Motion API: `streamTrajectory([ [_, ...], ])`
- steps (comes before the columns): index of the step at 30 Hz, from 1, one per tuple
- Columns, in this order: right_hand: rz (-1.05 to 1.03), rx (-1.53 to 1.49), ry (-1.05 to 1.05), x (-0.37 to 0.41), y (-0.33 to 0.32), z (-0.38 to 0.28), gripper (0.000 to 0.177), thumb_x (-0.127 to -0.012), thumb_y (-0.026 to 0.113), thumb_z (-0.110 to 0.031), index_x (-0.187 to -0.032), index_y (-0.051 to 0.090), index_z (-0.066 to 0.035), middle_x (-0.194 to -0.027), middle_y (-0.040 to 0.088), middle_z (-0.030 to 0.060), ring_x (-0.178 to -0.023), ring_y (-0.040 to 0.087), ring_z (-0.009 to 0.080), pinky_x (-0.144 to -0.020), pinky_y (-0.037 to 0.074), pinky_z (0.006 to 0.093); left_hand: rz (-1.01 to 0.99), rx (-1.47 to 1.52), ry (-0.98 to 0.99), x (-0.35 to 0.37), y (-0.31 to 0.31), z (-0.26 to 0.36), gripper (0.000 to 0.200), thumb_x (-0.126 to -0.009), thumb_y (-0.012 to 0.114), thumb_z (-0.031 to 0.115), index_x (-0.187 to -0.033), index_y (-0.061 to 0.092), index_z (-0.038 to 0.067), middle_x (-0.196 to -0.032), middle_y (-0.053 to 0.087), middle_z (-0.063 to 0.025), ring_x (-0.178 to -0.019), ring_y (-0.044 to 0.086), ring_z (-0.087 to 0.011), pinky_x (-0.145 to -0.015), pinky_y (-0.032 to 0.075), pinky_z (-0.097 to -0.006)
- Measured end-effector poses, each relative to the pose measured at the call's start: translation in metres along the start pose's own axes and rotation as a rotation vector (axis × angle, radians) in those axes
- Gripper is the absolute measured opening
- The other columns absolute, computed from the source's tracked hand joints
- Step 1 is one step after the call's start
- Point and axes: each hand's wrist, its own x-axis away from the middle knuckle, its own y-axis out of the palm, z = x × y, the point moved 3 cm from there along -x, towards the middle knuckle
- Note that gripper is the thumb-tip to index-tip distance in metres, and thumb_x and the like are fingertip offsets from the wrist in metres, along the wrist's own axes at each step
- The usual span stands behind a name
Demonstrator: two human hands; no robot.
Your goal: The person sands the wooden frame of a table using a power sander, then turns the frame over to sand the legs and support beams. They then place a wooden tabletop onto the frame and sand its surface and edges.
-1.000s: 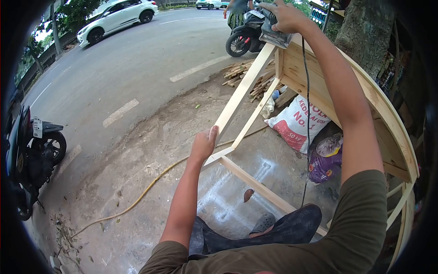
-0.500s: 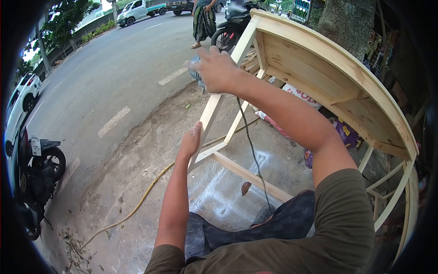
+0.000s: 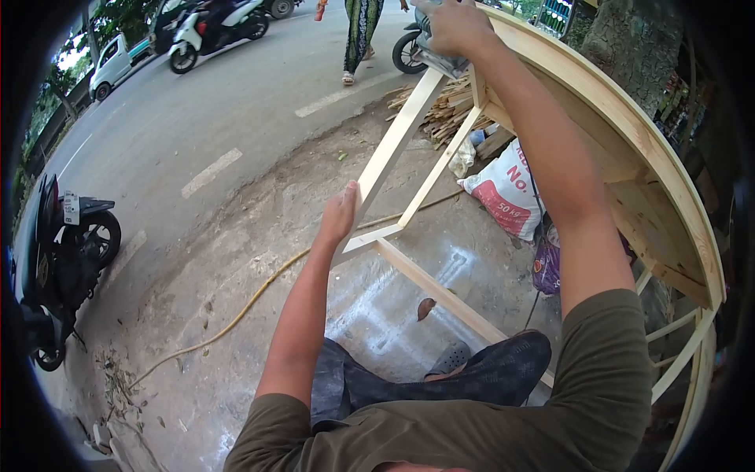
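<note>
And the right hand is clamped over the sander, pressing it on the far end of the pale wooden leg, right up by the curved panel! Half a second ago that sander was much nearer, partway down the leg; now it has run away to the top. The left hand holds the leg lower down, thumb along its face, other fingers mostly hidden, a touch higher in view than before.

Outward we go: the right forearm, which was across the middle of the leg, now cuts in front of the panel's underside, hiding part of it. That brings more of the red-and-white sack into view, with the purple bag just beside it. The cord drops mostly out of sight behind the arm. A thinner slat runs beside the leg, and a crossbar reaches down to the bent knee. Wood strips lie beyond, and a yellow hose snakes over the ground.

Up on the road, a white scooter has come in, and a person in patterned clothing is in stride near the roadside.
</note>
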Motion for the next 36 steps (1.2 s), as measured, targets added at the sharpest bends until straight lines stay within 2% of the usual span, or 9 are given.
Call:
streamTrajectory([
  [2, -0.112, -0.02, -0.142, 0.03, 0.013, -0.042, 0.055, -0.084, 0.073, -0.027, -0.134, 0.068, -0.004, -0.156, 0.045, 0.0259, -0.13, 0.056, 0.0456, -0.09, 0.06, 0.0531, -0.072, 0.132, -0.083, -0.003, -0.003, -0.019, 0.085, -0.109, 0.03, 0.068, -0.107, 0.072, -0.006, -0.095, 0.072, -0.0275, -0.101, 0.07, -0.0355, -0.089, 0.049, -0.0433],
  [5, 0.019, -0.172, -0.243, 0.075, 0.042, -0.109, 0.075, -0.083, 0.077, -0.023, -0.154, 0.053, -0.031, -0.143, 0.053, 0.0145, -0.124, 0.061, 0.044, -0.095, 0.059, 0.0518, -0.042, 0.513, -0.202, -0.002, -0.018, -0.047, 0.083, -0.109, 0.03, 0.067, -0.119, 0.072, -0.004, -0.108, 0.075, -0.0207, -0.108, 0.068, -0.0288, -0.096, 0.049, -0.0396],
  [12, -0.065, -0.419, -0.513, 0.212, 0.059, -0.256, 0.075, -0.082, 0.075, -0.015, -0.154, 0.054, -0.019, -0.133, 0.054, 0.0168, -0.114, 0.06, 0.0374, -0.087, 0.062, 0.0447, 0.296, 0.507, -0.051, 0.111, -0.099, -0.037, 0.077, -0.11, 0.036, 0.064, -0.145, 0.057, -0.001, -0.133, 0.068, -0.0163, -0.123, 0.063, -0.0253, -0.107, 0.046, -0.0405],
  [17, -0.028, -0.405, -0.552, 0.299, 0.094, -0.348, 0.044, -0.092, 0.066, -0.02, -0.134, 0.066, -0.005, -0.129, 0.055, 0.0149, -0.11, 0.057, 0.0324, -0.078, 0.057, 0.039, 0.419, 0.686, -0.11, 0.168, -0.083, -0.037, 0.071, -0.111, 0.043, 0.055, -0.157, 0.04, 0.001, -0.147, 0.056, -0.0147, -0.131, 0.058, -0.0234, -0.114, 0.043, -0.0386],
  [22, 0.052, -0.387, -0.544, 0.303, 0.091, -0.336, 0.035, -0.089, 0.068, -0.02, -0.12, 0.073, -0.005, -0.129, 0.056, 0.0142, -0.11, 0.056, 0.0307, -0.078, 0.055, 0.0363, 0.422, 0.909, -0.161, 0.167, -0.067, -0.034, 0.057, -0.113, 0.042, 0.051, -0.149, 0.049, 0.008, -0.138, 0.059, -0.0089, -0.128, 0.057, -0.019, -0.112, 0.044, -0.0351],
  [26, 0.047, -0.315, -0.466, 0.239, 0.073, -0.263, 0.028, -0.089, 0.068, -0.018, -0.112, 0.075, -0.003, -0.129, 0.056, 0.0169, -0.109, 0.059, 0.0343, -0.081, 0.057, 0.0412, 0.253, 0.675, 0.134, 0.084, -0.06, 0.021, 0.053, -0.116, 0.037, 0.049, -0.139, 0.052, 0.005, -0.118, 0.057, -0.0063, -0.114, 0.054, -0.0147, -0.105, 0.044, -0.0323],
  [28, 0.071, -0.337, -0.338, 0.204, 0.065, -0.228, 0.029, -0.088, 0.069, -0.016, -0.113, 0.074, -0.001, -0.128, 0.055, 0.0183, -0.108, 0.06, 0.0359, -0.082, 0.06, 0.0449, 0.206, 0.541, 0.311, 0.039, -0.065, 0.068, 0.056, -0.113, 0.04, 0.05, -0.137, 0.053, 0.001, -0.127, 0.062, -0.0159, -0.117, 0.059, -0.0258, -0.107, 0.044, -0.0377],
  [31, 0.146, -0.301, -0.248, 0.176, 0.061, -0.201, 0.031, -0.086, 0.072, -0.014, -0.113, 0.073, 0.001, -0.127, 0.055, 0.0182, -0.106, 0.06, 0.0358, -0.082, 0.061, 0.0446, 0.072, 0.431, 0.247, 0.007, -0.07, 0.101, 0.056, -0.112, 0.042, 0.05, -0.133, 0.054, -0.001, -0.12, 0.062, -0.0162, -0.113, 0.057, -0.0269, -0.107, 0.042, -0.0377],
  [36, 0.023, -0.328, -0.386, 0.217, 0.068, -0.256, 0.028, -0.085, 0.073, -0.015, -0.108, 0.075, 0.0, -0.127, 0.055, 0.0177, -0.106, 0.06, 0.0346, -0.08, 0.062, 0.0426, 0.224, 0.3, 0.306, 0.049, -0.082, 0.038, 0.052, -0.114, 0.037, 0.045, -0.131, 0.056, -0.001, -0.125, 0.06, -0.0124, -0.122, 0.055, -0.0233, -0.111, 0.038, -0.036],
])
